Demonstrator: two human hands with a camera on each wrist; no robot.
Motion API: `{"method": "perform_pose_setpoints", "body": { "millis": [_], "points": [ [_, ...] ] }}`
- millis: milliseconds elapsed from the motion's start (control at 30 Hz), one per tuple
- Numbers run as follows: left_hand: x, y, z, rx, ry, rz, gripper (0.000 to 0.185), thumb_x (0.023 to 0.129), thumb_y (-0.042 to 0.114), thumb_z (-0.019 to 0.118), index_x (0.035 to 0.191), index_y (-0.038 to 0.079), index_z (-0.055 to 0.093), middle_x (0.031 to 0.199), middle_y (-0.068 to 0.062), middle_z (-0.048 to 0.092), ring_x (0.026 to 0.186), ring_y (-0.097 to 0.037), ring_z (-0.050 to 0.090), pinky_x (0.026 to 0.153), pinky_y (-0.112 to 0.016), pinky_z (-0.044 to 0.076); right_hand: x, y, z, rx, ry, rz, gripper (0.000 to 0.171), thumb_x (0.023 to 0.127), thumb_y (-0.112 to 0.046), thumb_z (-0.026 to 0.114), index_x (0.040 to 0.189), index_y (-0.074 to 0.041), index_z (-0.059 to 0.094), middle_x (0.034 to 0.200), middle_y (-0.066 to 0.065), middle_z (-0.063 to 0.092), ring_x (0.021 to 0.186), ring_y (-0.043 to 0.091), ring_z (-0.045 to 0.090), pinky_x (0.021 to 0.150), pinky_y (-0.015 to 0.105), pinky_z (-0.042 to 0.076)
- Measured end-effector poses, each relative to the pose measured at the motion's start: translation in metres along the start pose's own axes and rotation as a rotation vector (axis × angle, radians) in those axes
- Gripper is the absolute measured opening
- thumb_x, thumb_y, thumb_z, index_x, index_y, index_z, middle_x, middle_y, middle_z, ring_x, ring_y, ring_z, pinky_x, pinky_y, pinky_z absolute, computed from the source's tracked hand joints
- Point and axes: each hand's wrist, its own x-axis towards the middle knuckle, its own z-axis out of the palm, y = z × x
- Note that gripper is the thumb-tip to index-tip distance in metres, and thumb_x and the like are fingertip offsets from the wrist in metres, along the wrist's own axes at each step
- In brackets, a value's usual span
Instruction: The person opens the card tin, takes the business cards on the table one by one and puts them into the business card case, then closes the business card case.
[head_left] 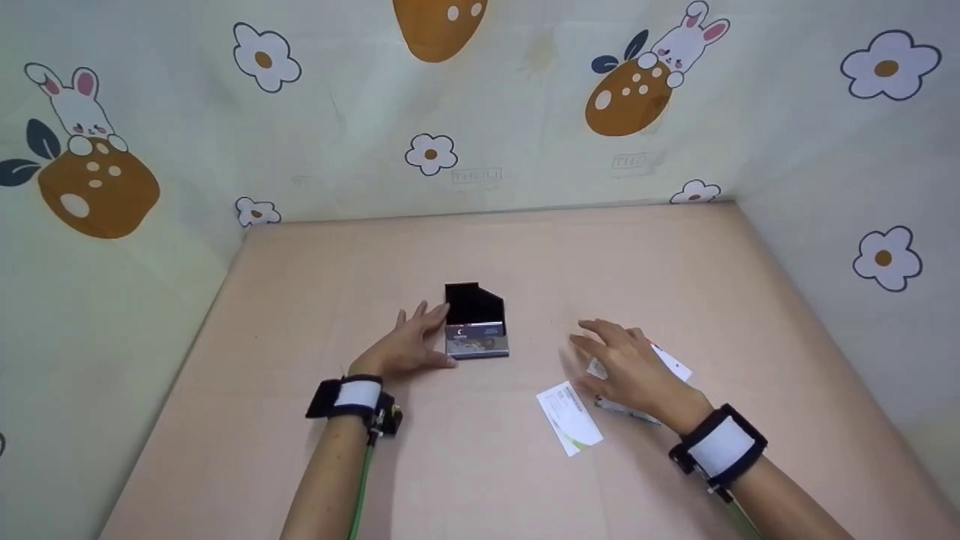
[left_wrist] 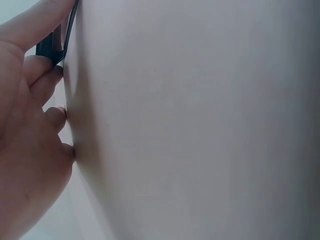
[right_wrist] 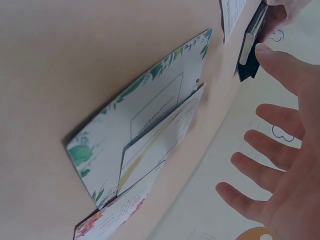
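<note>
No text can be read anywhere. The cards [right_wrist: 145,145] lying near the table's right edge carry printed lines and a framed block, too small and blurred to make out. The card [head_left: 477,330] standing in the black holder [head_left: 474,304] mid-table shows print, equally illegible.

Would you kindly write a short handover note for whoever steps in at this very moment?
Left hand: fingers rest against the left side of the black card holder mid-table, steadying it.
Right hand: open, fingers spread over a small pile of loose cards, gripping none.
One white card lies apart, nearer the person.
Done: the holder stands open with at least one card in its front slot.
Left: by the look of it, the loose cards remain to be picked up and slotted in.
</note>
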Motion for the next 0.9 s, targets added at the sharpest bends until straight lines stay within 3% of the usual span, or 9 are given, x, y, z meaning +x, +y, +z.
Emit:
{"method": "perform_pose_setpoints", "body": {
  "millis": [200,500,900],
  "points": [
    [0.001,-0.002,0.001,0.003,-0.006,-0.017,0.102,0.082,0.039,0.081,0.161,0.022,0.018,0.169,0.0,0.015,0.158,-0.026,-0.006,0.128,-0.048,-0.013,-0.009,0.006,-0.005,-0.027,-0.002,0.036,0.062,0.078,-0.032,0.086,0.13,-0.005,0.066,0.139,0.018,0.06,0.13,0.034,0.055,0.095,0.057,0.05],
    [0.0,-0.001,-0.001,0.009,-0.007,0.013,0.101,0.082,0.039,0.081,0.161,0.016,0.02,0.168,-0.004,0.018,0.158,-0.029,-0.004,0.128,-0.051,-0.012,-0.031,0.014,-0.013,-0.056,-0.021,0.11,0.07,0.073,-0.031,0.089,0.132,-0.004,0.063,0.136,0.019,0.06,0.123,0.036,0.06,0.09,0.055,0.049],
    [-0.001,-0.001,0.0,0.005,-0.001,0.014,0.102,0.082,0.039,0.081,0.16,0.016,0.02,0.168,-0.003,0.018,0.158,-0.029,-0.005,0.127,-0.05,-0.013,-0.049,0.031,-0.019,-0.013,-0.096,0.274,0.076,0.076,-0.026,0.087,0.139,0.001,0.055,0.137,0.022,0.058,0.121,0.042,0.059,0.094,0.061,0.045]
  ]
}}
